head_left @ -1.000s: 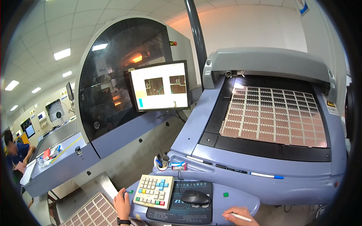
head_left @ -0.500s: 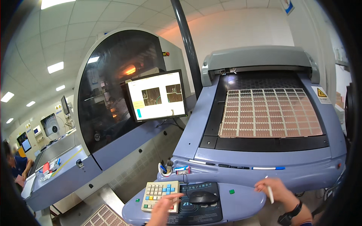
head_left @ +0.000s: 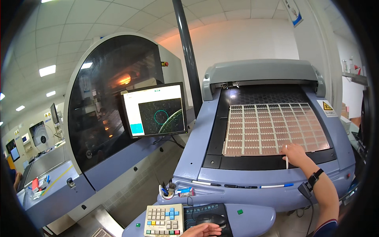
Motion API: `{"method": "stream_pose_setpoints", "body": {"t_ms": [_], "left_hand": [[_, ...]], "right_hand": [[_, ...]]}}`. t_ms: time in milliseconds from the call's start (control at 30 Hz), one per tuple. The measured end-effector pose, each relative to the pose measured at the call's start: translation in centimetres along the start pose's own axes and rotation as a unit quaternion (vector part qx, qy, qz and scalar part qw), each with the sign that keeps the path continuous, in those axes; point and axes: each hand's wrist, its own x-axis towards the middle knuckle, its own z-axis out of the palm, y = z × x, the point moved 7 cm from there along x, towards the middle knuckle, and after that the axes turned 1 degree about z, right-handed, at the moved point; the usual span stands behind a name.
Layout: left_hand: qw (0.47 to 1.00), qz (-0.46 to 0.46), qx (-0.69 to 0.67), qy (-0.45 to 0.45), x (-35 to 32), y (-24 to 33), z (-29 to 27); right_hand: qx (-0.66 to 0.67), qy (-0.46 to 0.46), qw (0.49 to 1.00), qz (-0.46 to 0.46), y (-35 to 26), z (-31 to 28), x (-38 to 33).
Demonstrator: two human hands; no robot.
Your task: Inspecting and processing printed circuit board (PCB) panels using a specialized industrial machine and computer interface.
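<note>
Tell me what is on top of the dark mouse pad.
A black mouse sits on the mouse pad, partly hidden by the left hand. Whatever lies directly beneath the mouse or hand cannot be seen, and the pad's near end is out of the picture.

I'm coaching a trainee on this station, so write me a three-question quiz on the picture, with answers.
1. True or false: the left hand holds the slim white tool.
2. Which sits directly left of the mouse pad? A) Warning sticker B) Keypad C) Pen cup
3. What blue-green shape is drawn on the monitor?

Key: 1. False; the right hand holds it. 2. B. 3. A circle.
</note>
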Motion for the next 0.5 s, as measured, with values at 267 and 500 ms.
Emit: {"method": "stream_pose_setpoints", "body": {"t_ms": [267,500], "left_hand": [[0.999,0.038,-0.011,0.030,0.8,-0.2,0.1],[0.983,0.039,-0.111,0.144,6.0,2.4,2.3]], "right_hand": [[-0.129,-0.004,0.992,-0.017,2.1,4.8,1.9],[-0.190,0.069,0.979,-0.020,0.5,-3.9,0.4]]}}
